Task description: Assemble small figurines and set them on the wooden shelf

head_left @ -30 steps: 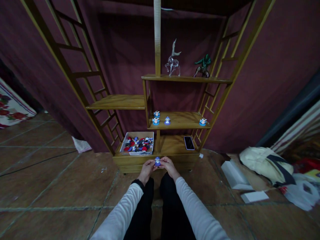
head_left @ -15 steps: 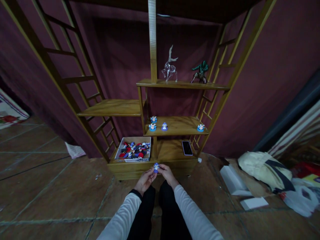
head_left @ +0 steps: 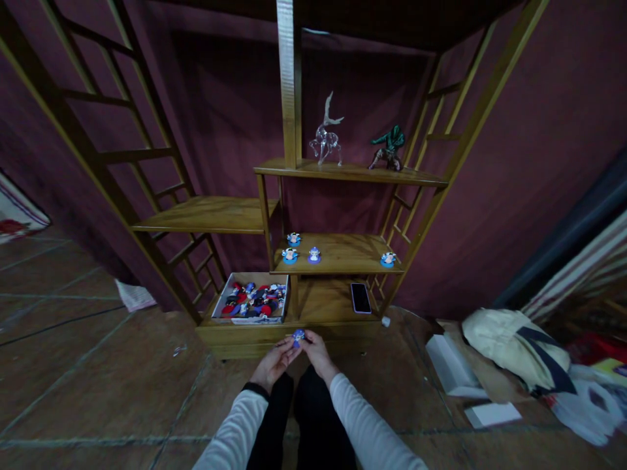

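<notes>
A small purple-and-white figurine (head_left: 298,337) is held in front of the low shelf edge, pinched by the fingers of my left hand (head_left: 274,362) and my right hand (head_left: 317,352). A similar purple figurine (head_left: 314,255) stands on the shelf above. To its left are two blue-based figurines, one in front (head_left: 289,255) and one behind (head_left: 294,239). Another blue-based figurine (head_left: 388,260) stands at that shelf's right end. Left of my hands, a shallow box (head_left: 221,307) holds many jumbled red, blue and black figurines.
The wooden shelf unit (head_left: 343,171) carries a clear deer ornament (head_left: 325,138) and a green-and-brown action figure (head_left: 390,147). A phone (head_left: 361,298) lies on the bottom shelf. White boxes (head_left: 453,365), a cream bag (head_left: 509,346) and a plastic bag (head_left: 585,405) rest on the floor at right.
The view has shifted slightly, so the shelf sits a little further left and lower. Both hands still hold the figurine, which is now tilted differently.
</notes>
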`<state>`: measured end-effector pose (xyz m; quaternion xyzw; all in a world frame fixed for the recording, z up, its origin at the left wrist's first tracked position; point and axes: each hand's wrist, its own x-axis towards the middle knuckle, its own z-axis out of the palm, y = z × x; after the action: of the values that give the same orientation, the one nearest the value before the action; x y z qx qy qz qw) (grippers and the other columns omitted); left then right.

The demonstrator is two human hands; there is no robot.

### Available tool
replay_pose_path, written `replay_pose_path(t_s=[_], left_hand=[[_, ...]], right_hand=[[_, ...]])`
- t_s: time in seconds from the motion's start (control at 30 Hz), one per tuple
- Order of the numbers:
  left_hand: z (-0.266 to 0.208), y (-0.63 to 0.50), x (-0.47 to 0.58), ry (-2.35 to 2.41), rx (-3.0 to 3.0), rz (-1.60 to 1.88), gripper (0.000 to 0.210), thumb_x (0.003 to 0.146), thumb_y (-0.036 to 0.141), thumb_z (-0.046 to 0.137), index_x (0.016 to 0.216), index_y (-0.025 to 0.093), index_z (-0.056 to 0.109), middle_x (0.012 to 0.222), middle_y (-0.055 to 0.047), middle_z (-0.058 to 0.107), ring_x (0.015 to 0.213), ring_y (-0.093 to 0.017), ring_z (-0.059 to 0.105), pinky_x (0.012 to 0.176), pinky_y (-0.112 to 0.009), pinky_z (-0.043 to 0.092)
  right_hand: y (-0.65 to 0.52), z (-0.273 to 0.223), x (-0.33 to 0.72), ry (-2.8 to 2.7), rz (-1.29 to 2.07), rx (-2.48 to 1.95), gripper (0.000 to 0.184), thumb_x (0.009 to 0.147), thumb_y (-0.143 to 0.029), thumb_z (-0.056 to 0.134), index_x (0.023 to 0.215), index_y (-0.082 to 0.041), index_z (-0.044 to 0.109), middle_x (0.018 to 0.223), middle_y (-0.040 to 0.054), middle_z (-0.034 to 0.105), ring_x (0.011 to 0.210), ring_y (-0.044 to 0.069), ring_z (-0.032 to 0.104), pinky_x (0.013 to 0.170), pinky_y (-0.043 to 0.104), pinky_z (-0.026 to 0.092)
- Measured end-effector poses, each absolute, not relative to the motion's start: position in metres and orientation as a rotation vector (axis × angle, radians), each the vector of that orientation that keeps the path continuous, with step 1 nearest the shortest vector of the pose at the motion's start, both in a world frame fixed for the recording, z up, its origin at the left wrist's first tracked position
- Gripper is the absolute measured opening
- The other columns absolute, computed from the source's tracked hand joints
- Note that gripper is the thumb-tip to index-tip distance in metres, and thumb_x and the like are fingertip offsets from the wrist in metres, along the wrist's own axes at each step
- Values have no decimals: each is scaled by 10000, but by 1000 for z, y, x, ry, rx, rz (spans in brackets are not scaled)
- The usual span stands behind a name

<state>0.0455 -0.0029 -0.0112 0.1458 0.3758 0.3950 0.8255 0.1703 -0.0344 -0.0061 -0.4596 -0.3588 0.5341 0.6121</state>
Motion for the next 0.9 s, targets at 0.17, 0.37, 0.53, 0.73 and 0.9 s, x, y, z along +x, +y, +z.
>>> replay_pose_path(t_s=[0.17,0.37,0.53,0.73,0.9], left_hand=[[-17,0,54,765,342,836,127,711,-1,615,790,98,623,788,-79,686,752,-155,668,832,-287,508],[-18,-2,71,776,357,834,137,698,3,631,804,89,629,773,-89,689,724,-163,670,793,-292,524],[-17,0,77,786,364,870,127,715,13,620,813,92,634,743,-77,688,673,-138,664,716,-241,539],[-15,4,75,789,335,861,73,744,59,612,809,88,627,729,-79,681,655,-132,655,648,-218,543],[-15,3,69,838,318,867,37,742,86,627,774,79,610,693,-82,669,616,-127,642,626,-221,538]], right_hand=[[-40,1,175,-785,1237,-1054,304,603,-362,685,842,-176,666,830,28,678,825,186,604,845,340,430],[-44,-2,187,-746,1210,-1077,338,590,-377,702,866,-185,661,876,31,681,841,190,609,849,349,439],[-42,-7,188,-791,1135,-1160,373,599,-380,682,923,-198,654,964,41,675,930,211,594,886,359,430],[-42,-10,189,-811,1066,-1229,397,617,-395,650,967,-208,648,1004,45,670,962,211,589,886,360,439],[-42,-13,187,-782,1134,-1294,368,598,-407,653,894,-188,657,913,40,678,838,195,618,781,354,489]])
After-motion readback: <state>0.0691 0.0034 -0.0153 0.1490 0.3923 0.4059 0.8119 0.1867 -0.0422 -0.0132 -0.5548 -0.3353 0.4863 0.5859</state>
